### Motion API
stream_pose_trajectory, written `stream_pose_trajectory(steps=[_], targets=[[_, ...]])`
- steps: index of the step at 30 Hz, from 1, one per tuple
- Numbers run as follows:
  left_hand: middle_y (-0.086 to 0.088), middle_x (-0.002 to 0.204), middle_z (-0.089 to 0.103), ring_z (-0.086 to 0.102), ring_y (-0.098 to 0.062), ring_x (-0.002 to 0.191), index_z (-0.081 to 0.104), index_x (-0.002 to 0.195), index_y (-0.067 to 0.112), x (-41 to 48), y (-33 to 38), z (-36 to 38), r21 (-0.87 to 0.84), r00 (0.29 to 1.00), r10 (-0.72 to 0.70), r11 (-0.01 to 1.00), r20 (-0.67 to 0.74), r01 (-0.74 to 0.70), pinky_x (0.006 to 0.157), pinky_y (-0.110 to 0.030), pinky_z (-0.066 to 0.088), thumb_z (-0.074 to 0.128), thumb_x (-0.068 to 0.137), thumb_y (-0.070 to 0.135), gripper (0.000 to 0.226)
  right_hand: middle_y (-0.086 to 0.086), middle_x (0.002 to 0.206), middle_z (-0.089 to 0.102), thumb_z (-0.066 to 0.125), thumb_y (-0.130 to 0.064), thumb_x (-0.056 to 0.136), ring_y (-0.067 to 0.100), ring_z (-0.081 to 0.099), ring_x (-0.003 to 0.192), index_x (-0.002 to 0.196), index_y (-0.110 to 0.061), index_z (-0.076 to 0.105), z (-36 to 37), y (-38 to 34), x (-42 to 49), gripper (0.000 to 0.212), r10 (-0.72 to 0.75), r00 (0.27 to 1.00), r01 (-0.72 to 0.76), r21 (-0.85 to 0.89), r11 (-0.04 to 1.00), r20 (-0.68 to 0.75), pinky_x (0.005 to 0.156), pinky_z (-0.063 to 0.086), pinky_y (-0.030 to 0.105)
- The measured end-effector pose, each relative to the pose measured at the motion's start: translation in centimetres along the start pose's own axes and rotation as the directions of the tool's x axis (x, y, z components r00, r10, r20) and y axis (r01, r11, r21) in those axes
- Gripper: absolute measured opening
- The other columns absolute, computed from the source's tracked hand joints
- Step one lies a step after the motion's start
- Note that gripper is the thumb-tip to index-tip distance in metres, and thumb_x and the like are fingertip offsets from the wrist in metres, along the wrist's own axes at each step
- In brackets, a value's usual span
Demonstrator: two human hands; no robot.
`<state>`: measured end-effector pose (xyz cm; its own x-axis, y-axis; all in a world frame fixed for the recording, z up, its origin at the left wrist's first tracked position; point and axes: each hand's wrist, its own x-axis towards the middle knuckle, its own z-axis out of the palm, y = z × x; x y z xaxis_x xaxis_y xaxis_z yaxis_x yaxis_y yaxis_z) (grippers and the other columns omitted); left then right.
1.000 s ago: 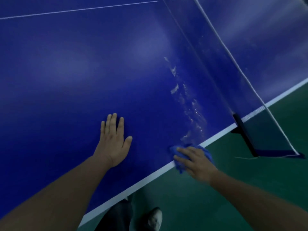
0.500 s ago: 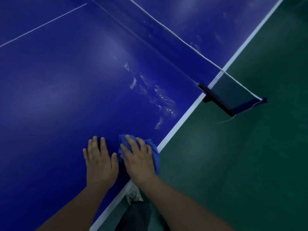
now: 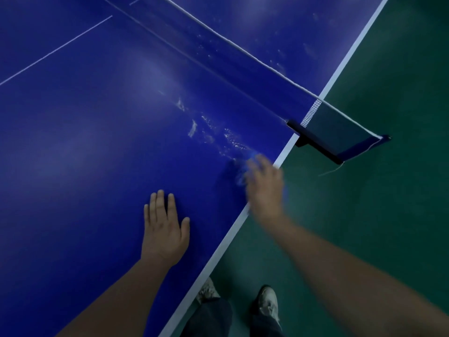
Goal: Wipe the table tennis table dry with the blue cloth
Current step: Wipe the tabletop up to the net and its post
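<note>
Where the white side edge of the desk (image 3: pixel 85 147) meets the net (image 3: pixel 340 128), we count two hands, one blue cloth (image 3: pixel 243 175) and one wet streak (image 3: pixel 218 137). Our left hand (image 3: pixel 165 229) lies flat, fingers straight and close, in from that edge, with broad desk open beyond it. Our right hand (image 3: pixel 266 188) is a blur over the cloth at the edge, mostly hiding it, so we cannot tell its fingers' hold.

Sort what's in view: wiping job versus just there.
Job: cloth, right hand on it, water streaks, table, left hand flat on table.
Just there: net, net clamp, floor, shoes.
</note>
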<state>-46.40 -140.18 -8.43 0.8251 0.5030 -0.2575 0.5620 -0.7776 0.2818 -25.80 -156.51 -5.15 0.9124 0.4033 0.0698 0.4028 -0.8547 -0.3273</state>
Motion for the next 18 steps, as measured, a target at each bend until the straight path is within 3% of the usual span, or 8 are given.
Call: stream_pose_trajectory(steps=[3,5,7,9,11,13,15,18], targets=[[-0.018,0.166,0.002,-0.009,-0.028,0.154,0.017,0.158,0.005,0.2,-0.3,0.3,-0.041,0.999,0.003,0.999,-0.039,-0.005,0.124,-0.05,0.0,0.013,0.095,0.055,0.081,0.0,0.147,0.051,0.045,-0.035,0.098,0.027,0.052,0.121,0.133,-0.024,0.061,3.2,-5.6,-8.0,0.04,-0.386,0.897,0.391,0.022,0.92,0.214,0.097,0.048,0.038],[-0.017,0.165,0.004,-0.007,-0.029,0.154,0.02,0.158,0.006,0.3,-0.6,0.3,-0.051,0.999,0.022,0.998,-0.037,-0.024,0.124,-0.05,0.001,0.016,0.095,0.055,0.079,-0.005,0.147,0.052,0.059,-0.043,0.092,0.026,0.049,0.124,0.134,-0.03,0.061,4.1,-5.0,-8.9,0.044,-0.428,0.87,0.448,-0.027,0.894,0.246,0.093,0.052,0.044],[-0.014,0.165,-0.001,-0.013,-0.025,0.153,0.017,0.158,0.009,0.6,-0.7,0.1,-0.059,0.999,0.032,0.998,-0.014,-0.033,0.123,-0.046,-0.006,0.015,0.095,0.058,0.08,-0.005,0.144,0.054,0.07,-0.038,0.087,0.026,0.053,0.12,0.132,-0.031,0.062,4.0,-2.9,-5.7,0.047,-0.307,0.943,0.323,-0.129,0.938,0.127,0.09,0.051,0.043],[-0.011,0.165,-0.007,-0.019,-0.023,0.152,0.012,0.159,0.011,0.6,-0.5,-0.2,-0.057,1.0,0.031,0.998,0.003,-0.031,0.121,-0.042,-0.013,0.015,0.095,0.059,0.08,-0.001,0.153,0.045,0.055,-0.029,0.099,0.03,0.048,0.126,0.138,-0.028,0.056,2.9,-0.2,-0.8,0.039,0.001,0.997,0.009,-0.133,0.991,0.08,0.096,0.043,0.045],[-0.01,0.165,-0.01,-0.021,-0.022,0.151,0.009,0.16,0.011,0.6,-0.3,-0.4,-0.063,1.0,0.025,0.998,0.012,-0.024,0.12,-0.041,-0.015,0.017,0.096,0.057,0.079,0.001,0.159,0.033,0.038,-0.029,0.107,0.033,0.038,0.132,0.144,-0.024,0.049,1.2,2.7,3.3,0.039,0.308,0.951,-0.304,-0.097,0.948,0.021,0.101,0.036,0.047],[-0.01,0.165,-0.01,-0.022,-0.022,0.151,0.008,0.16,0.011,0.4,-0.2,-0.7,-0.08,1.0,0.022,0.997,0.021,-0.02,0.12,-0.041,-0.015,0.02,0.096,0.055,0.078,0.003,0.16,0.032,0.034,-0.032,0.108,0.036,0.035,0.132,0.145,-0.02,0.048,-0.3,3.7,4.9,0.041,0.442,0.895,-0.445,-0.066,0.893,-0.058,0.103,0.034,0.05],[-0.01,0.165,-0.009,-0.023,-0.02,0.151,0.008,0.16,0.012,0.3,-0.3,-1.0,-0.111,1.0,0.022,0.994,0.01,-0.021,0.12,-0.04,-0.015,0.024,0.099,0.05,0.073,0.005,0.158,0.036,0.038,-0.032,0.108,0.036,0.039,0.13,0.145,-0.019,0.05,-0.1,1.4,3.8,0.041,0.341,0.933,-0.349,-0.065,0.935,-0.113,0.099,0.039,0.052],[-0.007,0.166,-0.005,-0.019,-0.017,0.151,0.013,0.159,0.012,0.2,-0.2,-1.4,-0.194,1.0,0.009,0.981,0.011,-0.007,0.122,-0.037,-0.012,0.034,0.105,0.036,0.063,0.005,0.155,0.043,0.045,-0.028,0.105,0.034,0.047,0.125,0.143,-0.019,0.053,2.8,-5.6,-1.1,0.04,0.03,0.999,-0.032,-0.099,0.995,-0.022,0.095,0.048,0.049]])
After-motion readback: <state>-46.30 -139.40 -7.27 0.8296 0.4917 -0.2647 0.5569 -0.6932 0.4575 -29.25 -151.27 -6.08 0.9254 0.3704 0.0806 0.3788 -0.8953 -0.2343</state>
